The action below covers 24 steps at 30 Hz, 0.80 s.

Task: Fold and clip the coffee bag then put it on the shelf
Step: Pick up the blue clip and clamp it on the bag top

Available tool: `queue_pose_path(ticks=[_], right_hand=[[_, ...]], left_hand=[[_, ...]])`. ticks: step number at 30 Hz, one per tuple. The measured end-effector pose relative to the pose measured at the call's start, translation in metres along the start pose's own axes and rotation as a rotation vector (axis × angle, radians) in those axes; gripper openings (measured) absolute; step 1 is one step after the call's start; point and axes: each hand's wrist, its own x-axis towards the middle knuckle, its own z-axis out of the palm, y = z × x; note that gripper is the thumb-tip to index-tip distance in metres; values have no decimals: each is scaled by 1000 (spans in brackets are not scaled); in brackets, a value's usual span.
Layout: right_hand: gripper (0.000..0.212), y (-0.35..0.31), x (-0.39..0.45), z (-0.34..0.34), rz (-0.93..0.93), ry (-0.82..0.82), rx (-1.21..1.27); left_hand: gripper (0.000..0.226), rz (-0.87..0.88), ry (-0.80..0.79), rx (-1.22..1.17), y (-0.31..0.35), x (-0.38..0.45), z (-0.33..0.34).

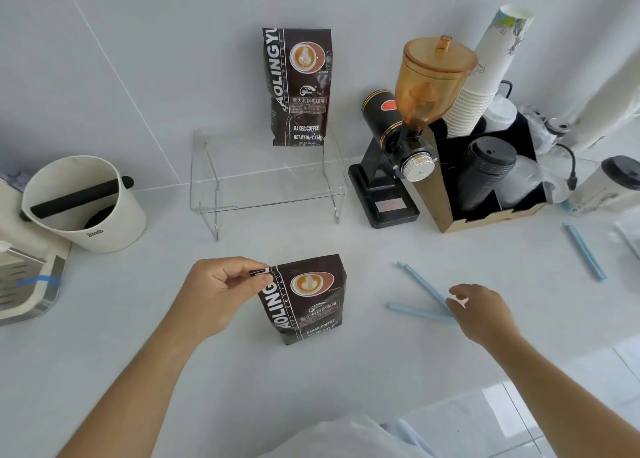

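Left hand [221, 289] pinches the folded top corner of the bag [304, 298], upright on the counter. Right hand [479, 310] half-curled on the open clip [420, 296], right of the bag; grip unclear.

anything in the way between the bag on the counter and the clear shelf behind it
Nothing visible. The counter between the coffee bag, pinched at its top corner by the left hand, and the clear shelf is bare. A second bag stands on the shelf's right rear, but the left and front are free.
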Motion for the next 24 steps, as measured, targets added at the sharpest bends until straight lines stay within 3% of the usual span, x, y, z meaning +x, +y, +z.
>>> queue_pose_path(ticks=[15,21,24], right_hand=[[21,5,2,17,91,-102,-130],[20,-12,-5,6,1,-85,-11],[19,-28,-6,-7,-59,-71,88]], left_hand=[[36,50,36,10,-2,-6,4],[22,35,21,7,-4,-7,5],[28,36,24,9,-6,-6,4]])
